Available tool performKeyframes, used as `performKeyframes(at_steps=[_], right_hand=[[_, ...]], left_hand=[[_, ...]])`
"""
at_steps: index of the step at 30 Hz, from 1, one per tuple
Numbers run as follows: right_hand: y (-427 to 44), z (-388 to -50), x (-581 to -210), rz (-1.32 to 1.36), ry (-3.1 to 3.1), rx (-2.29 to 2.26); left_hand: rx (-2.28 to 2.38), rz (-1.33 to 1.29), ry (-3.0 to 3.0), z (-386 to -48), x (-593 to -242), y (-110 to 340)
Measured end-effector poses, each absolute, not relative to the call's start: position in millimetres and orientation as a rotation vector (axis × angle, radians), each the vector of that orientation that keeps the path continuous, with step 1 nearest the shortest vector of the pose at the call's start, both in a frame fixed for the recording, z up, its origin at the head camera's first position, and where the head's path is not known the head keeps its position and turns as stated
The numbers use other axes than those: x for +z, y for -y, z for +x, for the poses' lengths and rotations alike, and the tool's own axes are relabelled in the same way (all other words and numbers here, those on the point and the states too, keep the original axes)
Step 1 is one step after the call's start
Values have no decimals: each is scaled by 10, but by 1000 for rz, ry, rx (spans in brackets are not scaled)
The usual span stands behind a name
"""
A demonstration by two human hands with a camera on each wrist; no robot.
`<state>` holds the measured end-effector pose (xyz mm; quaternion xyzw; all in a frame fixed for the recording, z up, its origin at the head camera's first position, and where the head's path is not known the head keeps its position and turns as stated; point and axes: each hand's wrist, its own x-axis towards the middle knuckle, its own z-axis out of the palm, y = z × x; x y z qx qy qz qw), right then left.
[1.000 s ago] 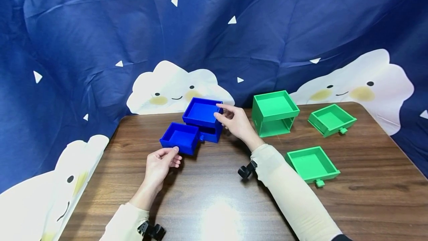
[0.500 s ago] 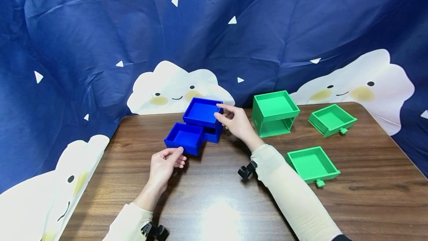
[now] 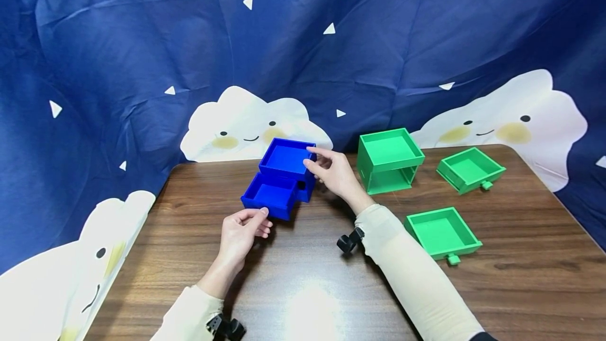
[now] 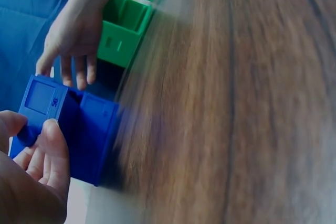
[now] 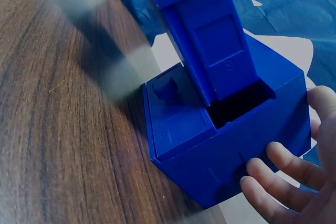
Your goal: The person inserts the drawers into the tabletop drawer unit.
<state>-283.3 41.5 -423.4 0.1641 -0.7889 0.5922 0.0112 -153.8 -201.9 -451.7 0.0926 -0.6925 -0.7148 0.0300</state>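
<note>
In the head view my left hand (image 3: 240, 237) holds a small blue drawer (image 3: 271, 192), pinching its round knob (image 4: 27, 136) between thumb and fingers. The drawer's far end is at the upper opening of the blue cabinet (image 5: 231, 153), set at an angle to it; how deep it sits inside is unclear. A second blue drawer (image 5: 181, 116) fills the lower opening, its knob facing out. My right hand (image 3: 335, 175) holds the cabinet by its right side, fingertips against the wall and over the top edge.
A green cabinet (image 3: 389, 149) with an empty drawer space stands right of the blue one. Two loose green drawers lie on the wooden table (image 3: 331, 272): a rear drawer (image 3: 471, 166) and a front drawer (image 3: 442, 231). A cloud-patterned blue cloth (image 3: 303, 41) hangs behind.
My left hand has carried the blue drawer rightward, so it now overlaps more of the cabinet's front. My right hand and the cabinet have stayed put.
</note>
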Motion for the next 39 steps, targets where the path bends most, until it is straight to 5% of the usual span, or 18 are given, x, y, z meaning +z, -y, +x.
performKeyframes(at_steps=[39], right_hand=[[-405, -2871, -4283, 533, 2421, 1838]], left_hand=[[-2210, 269, 2104, -1641, -4590, 1808]])
